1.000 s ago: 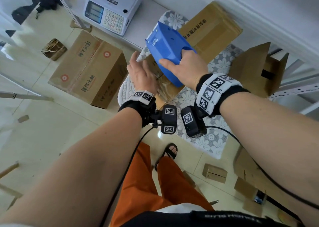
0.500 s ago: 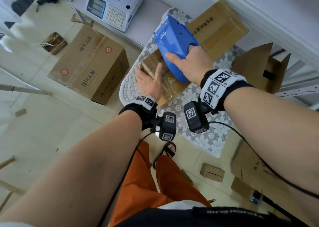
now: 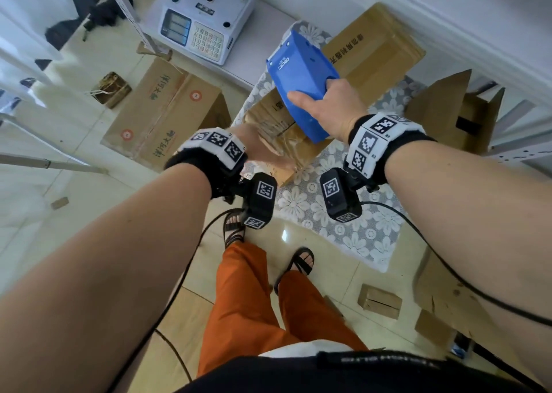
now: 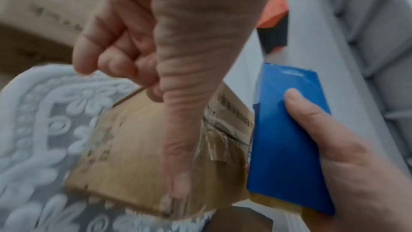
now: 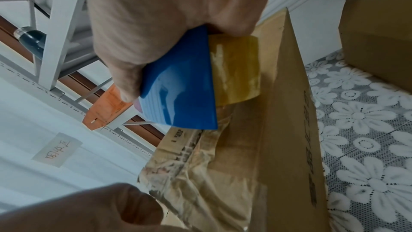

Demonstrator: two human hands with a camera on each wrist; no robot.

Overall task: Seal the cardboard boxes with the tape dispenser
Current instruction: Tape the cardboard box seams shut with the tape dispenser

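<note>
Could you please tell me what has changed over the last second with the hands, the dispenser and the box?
The left hand slid from the far end of the small box back along the tape toward the near end. The right hand kept gripping the blue tape dispenser, which stayed on the box. The box stayed on the lace cloth.

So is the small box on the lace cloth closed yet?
Closed: the small box has its flaps down, with wrinkled tape across the seam.

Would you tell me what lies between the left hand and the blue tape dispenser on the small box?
Wrinkled clear tape over the small box seam lies between the left hand and the tape dispenser; the left wrist view shows it best.
</note>
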